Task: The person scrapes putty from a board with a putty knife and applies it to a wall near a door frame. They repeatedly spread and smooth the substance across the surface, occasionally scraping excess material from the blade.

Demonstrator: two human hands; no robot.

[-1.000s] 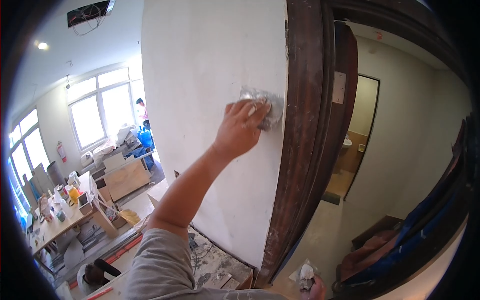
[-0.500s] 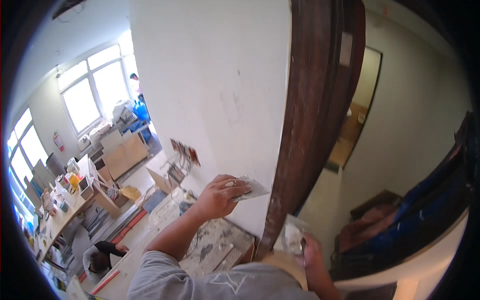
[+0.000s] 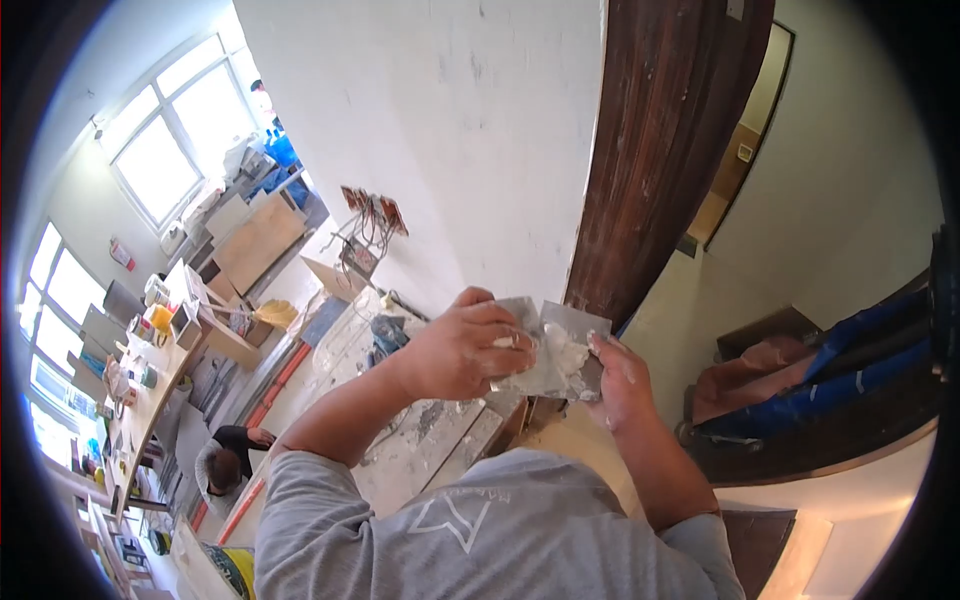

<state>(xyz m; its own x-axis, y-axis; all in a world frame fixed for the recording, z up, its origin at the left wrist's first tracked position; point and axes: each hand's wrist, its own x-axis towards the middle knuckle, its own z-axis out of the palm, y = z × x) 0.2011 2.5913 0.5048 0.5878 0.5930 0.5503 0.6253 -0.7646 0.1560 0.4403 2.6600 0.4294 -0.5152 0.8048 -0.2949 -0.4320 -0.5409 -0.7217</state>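
In the head view my left hand (image 3: 465, 348) is closed round a thin putty blade (image 3: 520, 315), its fingers spread over the flat metal. Close beside it, my right hand (image 3: 620, 378) grips a wider metal plate (image 3: 585, 322) that carries a lump of white putty (image 3: 566, 357). The two tools meet or overlap at the putty. Behind them stands the white wall (image 3: 430, 120), with grey marks on it, and the dark wooden door frame (image 3: 665, 160).
Loose wires (image 3: 375, 222) stick out of the wall. Below is a putty-spattered board (image 3: 415, 450). A person (image 3: 222, 465) crouches at lower left near a cluttered table (image 3: 160, 400). Blue and brown covering (image 3: 820, 385) lies at right.
My left hand has come away from the wall edge with its blade. My right hand has risen with its plate, and the two tools now meet. The view has shifted.
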